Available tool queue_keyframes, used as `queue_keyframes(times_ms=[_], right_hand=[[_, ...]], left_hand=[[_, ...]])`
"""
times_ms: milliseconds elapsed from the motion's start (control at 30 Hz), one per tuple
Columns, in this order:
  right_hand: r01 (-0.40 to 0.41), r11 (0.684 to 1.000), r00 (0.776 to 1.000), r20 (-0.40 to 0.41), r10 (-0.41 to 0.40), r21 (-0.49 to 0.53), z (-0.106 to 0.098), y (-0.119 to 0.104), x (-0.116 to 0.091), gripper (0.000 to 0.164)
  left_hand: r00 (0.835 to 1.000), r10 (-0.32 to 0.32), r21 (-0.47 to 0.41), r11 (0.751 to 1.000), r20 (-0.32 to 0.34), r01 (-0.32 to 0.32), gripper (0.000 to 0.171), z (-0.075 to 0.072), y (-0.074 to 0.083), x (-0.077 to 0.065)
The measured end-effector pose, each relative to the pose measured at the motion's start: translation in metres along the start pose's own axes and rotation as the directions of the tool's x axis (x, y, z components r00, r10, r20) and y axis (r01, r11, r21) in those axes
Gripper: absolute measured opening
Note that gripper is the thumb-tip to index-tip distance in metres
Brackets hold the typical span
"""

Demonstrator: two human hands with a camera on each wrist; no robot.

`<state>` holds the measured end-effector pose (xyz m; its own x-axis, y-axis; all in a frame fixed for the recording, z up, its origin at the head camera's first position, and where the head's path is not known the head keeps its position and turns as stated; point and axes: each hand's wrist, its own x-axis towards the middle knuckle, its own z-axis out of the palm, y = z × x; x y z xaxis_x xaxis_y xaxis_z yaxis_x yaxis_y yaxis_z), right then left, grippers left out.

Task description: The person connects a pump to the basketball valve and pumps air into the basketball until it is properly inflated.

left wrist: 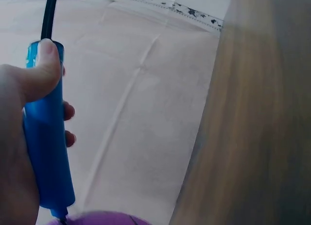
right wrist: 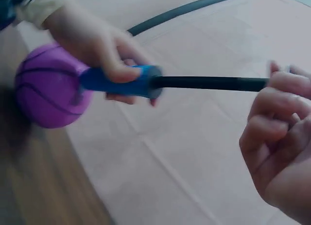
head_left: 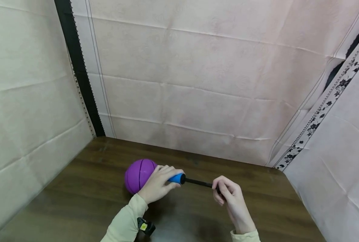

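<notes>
A purple ball point(head_left: 136, 177) with dark seams sits on the wooden table, partly behind my left hand point(head_left: 157, 183). That hand grips the blue barrel of a hand pump point(left wrist: 47, 137), its thumb lying along the barrel near the top end. The pump's narrow tip meets the ball's side, as the right wrist view shows the ball point(right wrist: 51, 89) and barrel point(right wrist: 138, 81) in line. Out of the barrel's other end runs a black rod point(head_left: 198, 182), drawn well out. My right hand point(head_left: 229, 196) holds the handle at the rod's far end with curled fingers, which mostly hide it.
The brown wooden tabletop point(head_left: 85, 201) lies under both hands. Pale creased cloth point(head_left: 197, 84) hangs at the back and both sides, with a black strip point(head_left: 79, 67) in the left corner. A camera point(head_left: 146, 226) is strapped to my left wrist.
</notes>
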<state>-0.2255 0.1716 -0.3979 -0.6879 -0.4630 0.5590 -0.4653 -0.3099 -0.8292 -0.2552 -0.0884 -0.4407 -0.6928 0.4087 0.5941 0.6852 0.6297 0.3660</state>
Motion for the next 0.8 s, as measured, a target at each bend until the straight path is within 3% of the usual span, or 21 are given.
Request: queue_keyframes(times_ms=[100,167,267,400,533,700,800], right_hand=[[-0.029,0.995,0.999,0.018,0.027,0.092,0.005,0.017,0.004,0.032],[-0.108,0.986,0.994,0.013,0.107,0.125,0.013,0.033,0.006,0.034],[-0.246,0.961,0.968,-0.020,0.250,0.128,0.025,0.052,0.008,0.034],[-0.329,0.941,0.937,-0.095,0.335,0.078,0.029,0.056,0.008,0.035],[-0.312,0.950,0.942,-0.119,0.313,0.024,0.017,0.036,0.007,0.035],[-0.164,0.985,0.985,-0.054,0.166,0.047,-0.007,0.009,0.001,0.037],[-0.110,0.992,0.993,-0.030,0.112,0.056,-0.014,0.010,-0.001,0.034]], left_hand=[[1.000,-0.009,0.075,0.997,0.020,0.008,0.038,0.002,0.004,0.000],[0.999,-0.013,0.133,0.991,0.029,0.009,0.037,0.004,0.008,-0.001],[0.999,-0.009,0.199,0.980,0.048,-0.001,0.038,0.009,0.014,-0.001],[0.997,-0.011,0.162,0.987,0.076,-0.001,0.038,0.013,0.017,-0.001],[0.996,-0.028,0.096,0.995,0.088,0.020,0.037,0.010,0.014,0.001],[0.996,-0.057,0.070,0.996,0.074,0.052,0.037,0.003,0.009,0.003],[0.996,-0.066,0.097,0.994,0.065,0.059,0.038,0.005,0.008,0.003]])
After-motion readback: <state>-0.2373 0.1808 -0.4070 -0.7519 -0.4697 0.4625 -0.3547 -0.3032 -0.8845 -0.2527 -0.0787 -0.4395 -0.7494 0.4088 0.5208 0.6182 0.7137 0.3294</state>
